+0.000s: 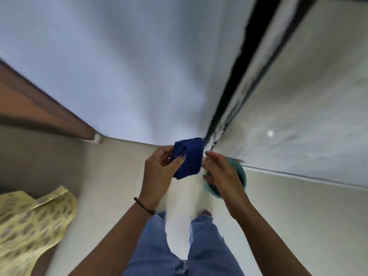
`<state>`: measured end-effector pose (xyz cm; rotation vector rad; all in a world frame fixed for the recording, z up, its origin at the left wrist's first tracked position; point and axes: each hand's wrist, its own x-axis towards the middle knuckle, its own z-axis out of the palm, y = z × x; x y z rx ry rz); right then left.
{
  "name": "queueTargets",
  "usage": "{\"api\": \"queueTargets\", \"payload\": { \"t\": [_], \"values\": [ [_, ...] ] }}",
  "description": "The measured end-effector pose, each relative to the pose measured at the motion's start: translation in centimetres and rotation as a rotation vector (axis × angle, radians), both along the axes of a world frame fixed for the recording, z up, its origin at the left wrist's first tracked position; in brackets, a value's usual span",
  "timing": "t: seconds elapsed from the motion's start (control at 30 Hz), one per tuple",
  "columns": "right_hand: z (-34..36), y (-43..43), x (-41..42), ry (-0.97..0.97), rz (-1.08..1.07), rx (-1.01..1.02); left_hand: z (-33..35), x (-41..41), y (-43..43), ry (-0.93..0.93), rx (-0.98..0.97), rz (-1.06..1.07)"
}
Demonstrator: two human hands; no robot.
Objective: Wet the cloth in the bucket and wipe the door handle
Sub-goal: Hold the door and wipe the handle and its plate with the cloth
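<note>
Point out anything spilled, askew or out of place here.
Only the yellow patterned fabric stands out, lying crumpled on the floor at the left. No spill shows around the teal bucket; the blue cloth is in the left hand.

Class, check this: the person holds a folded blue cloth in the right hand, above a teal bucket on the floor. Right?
Not quite. The head view shows the left hand holding the folded blue cloth; the right hand is open beside it, above the teal bucket.
</note>
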<state>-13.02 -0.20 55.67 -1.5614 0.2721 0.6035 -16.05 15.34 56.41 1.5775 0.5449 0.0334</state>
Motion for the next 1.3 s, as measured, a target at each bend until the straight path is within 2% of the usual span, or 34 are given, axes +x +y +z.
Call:
{"api": "queueTargets", "payload": {
  "t": [0.1,0.2,0.3,0.43,0.57,0.67,0.8,0.87,1.0,1.1,1.2,1.3],
  "values": [
    [2.6,8.7,-0.3,0.177,0.038,0.286,2.7,-2.6,6.1,-0.121,0.103,-0.023],
    [4.5,17.1,-0.5,0.118,0.029,0.286,4.0,-4.5,12.6,-0.196,0.085,-0.075],
    [5.6,24.6,-0.6,0.108,-0.001,0.312,4.8,-5.6,20.3,-0.256,-0.09,0.097],
    [7.0,33.7,-0.1,0.102,0.005,0.363,6.2,-6.3,31.3,-0.38,-0.128,0.44],
    [8.1,40.3,1.8,-0.012,0.019,0.319,6.8,-5.0,40.4,-0.348,0.065,0.64],
    [8.8,44.8,4.6,-0.125,0.029,0.247,7.2,-2.1,46.4,-0.308,0.234,0.666],
    [10.8,50.6,8.7,-0.237,0.061,0.268,8.3,2.5,52.7,-0.294,0.399,0.674],
    [12.1,53.2,10.2,-0.384,0.053,0.239,9.2,4.6,55.1,-0.314,0.456,0.665],
    [15.3,58.0,12.3,-0.819,-0.008,0.161,10.4,8.0,59.7,-0.392,0.592,0.622],
    [16.0,62.3,13.7,-1.023,-0.029,0.012,10.8,9.8,63.5,-0.436,0.684,0.59],
    [14.7,66.2,14.1,-1.245,0.07,-0.256,11.0,11.5,66.7,-0.53,0.758,0.533],
    [11.9,69.7,13.7,-1.468,0.223,-0.673,10.9,13.5,70.2,-0.614,0.872,0.48]
  ]
}}
